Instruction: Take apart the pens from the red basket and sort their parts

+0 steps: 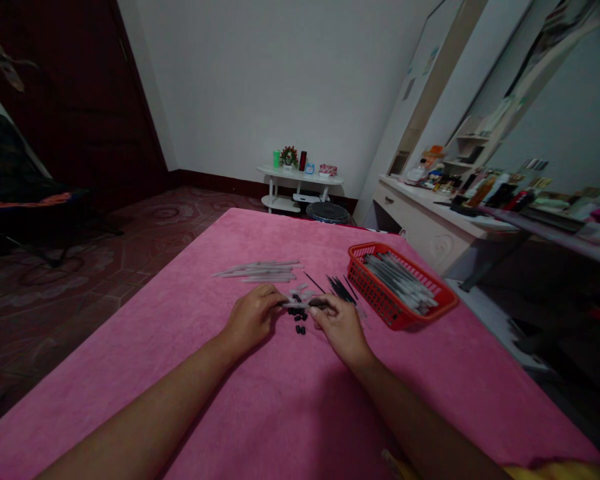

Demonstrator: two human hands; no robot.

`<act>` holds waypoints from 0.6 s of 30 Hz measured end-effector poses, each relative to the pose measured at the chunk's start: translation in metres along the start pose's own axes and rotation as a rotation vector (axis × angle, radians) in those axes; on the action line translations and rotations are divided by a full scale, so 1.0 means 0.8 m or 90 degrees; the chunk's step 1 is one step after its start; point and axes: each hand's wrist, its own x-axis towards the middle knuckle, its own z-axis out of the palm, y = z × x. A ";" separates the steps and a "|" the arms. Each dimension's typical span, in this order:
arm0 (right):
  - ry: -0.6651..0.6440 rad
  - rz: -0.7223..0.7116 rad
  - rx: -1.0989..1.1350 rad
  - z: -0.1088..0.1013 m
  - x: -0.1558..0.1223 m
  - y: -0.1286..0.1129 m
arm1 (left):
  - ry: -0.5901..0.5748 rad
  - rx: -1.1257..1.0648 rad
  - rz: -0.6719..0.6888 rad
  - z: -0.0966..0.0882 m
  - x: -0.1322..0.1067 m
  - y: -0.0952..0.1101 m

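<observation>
My left hand [250, 315] and my right hand [341, 325] meet over the middle of the pink cloth, fingers closed in a pinch. Between them runs a slim, pale pen [296, 305], held at both ends; its dark end parts are partly covered by my fingers. Under and just in front of it lie several small black pieces [301, 329]. Small clear pieces [304, 289] are scattered just beyond. Past my left hand is a pile of whitish pen barrels [265, 271]. Thin black refills [341, 289] lie beyond my right hand.
A red plastic basket [401, 321] full of grey pens stands at the right on the pink cloth [190, 387]. A white dressing table [430, 223] crowded with bottles is further right. A small white stand [280, 175] and a round black stool [329, 212] are beyond the far edge.
</observation>
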 end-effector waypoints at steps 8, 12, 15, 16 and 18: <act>0.001 0.044 0.026 0.004 -0.001 -0.003 | -0.003 -0.014 0.033 0.003 -0.001 0.003; -0.009 0.015 -0.014 0.004 -0.002 0.001 | -0.014 -0.023 0.045 0.003 -0.001 0.005; -0.015 -0.008 -0.037 0.005 -0.002 0.004 | -0.016 -0.022 0.051 0.005 -0.001 0.005; -0.015 -0.016 -0.045 0.004 -0.002 0.005 | -0.017 -0.020 0.053 0.005 -0.002 0.005; -0.016 -0.037 -0.068 0.004 -0.002 0.007 | -0.022 -0.013 0.056 0.005 -0.002 0.005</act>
